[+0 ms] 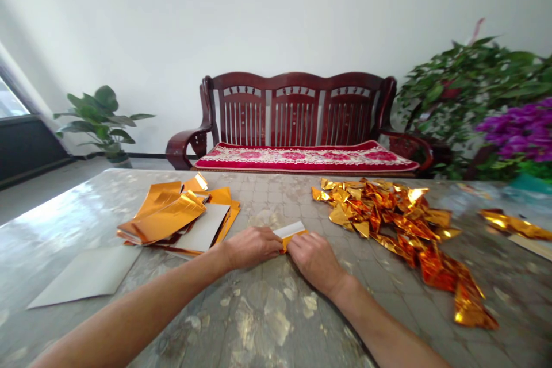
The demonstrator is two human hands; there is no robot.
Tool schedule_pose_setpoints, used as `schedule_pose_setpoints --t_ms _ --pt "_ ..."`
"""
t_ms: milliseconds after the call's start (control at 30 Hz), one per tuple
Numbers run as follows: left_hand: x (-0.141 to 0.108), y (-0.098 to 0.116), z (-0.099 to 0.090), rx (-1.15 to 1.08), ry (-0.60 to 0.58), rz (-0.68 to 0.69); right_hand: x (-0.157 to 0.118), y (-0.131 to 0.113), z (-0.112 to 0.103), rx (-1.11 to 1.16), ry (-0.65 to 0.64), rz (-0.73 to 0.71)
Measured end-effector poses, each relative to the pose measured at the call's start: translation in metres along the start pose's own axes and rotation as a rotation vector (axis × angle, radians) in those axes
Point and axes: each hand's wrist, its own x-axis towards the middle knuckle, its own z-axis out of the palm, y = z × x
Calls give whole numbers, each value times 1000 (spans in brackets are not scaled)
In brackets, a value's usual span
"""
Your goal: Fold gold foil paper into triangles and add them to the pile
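Between my two hands, on the table, is a small sheet of gold foil paper (290, 230), partly folded so that a strip of its white back shows. My left hand (254, 247) is closed on its left end, fingers pressed together. From the right, my right hand (314, 257) grips the other end with curled fingers. Parts of the sheet are hidden under the fingers. Beyond my left forearm lies a loose stack of gold foil sheets (172, 215), some with the pale side up. A heap of folded gold foil pieces (388, 213) spreads to the right of my hands.
The table (259, 322) has a patterned, glossy cover. One pale sheet (86, 276) lies flat at the left. Clear plastic (466, 198) and another gold foil strip (513, 223) are at the far right. Behind stand a wooden bench (293, 109) and potted plants (107, 115).
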Motion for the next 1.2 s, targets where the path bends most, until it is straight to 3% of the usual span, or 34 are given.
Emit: schedule_pose_setpoints --t_ms 100,300,467,667,933,1200 --pt "-1 0 0 53 -33 34 1 1 3 -19 25 15" --pt "5 9 15 85 40 -126 0 2 1 21 8 102" --pt "9 18 23 -79 156 -296 -3 0 -7 163 -30 223" --pt "5 16 27 -382 280 -391 -1 5 -4 211 -44 306" --pt "4 11 36 -471 362 -467 1 5 -2 238 -58 386" --pt "5 15 29 -491 351 -506 0 7 1 226 -58 383"
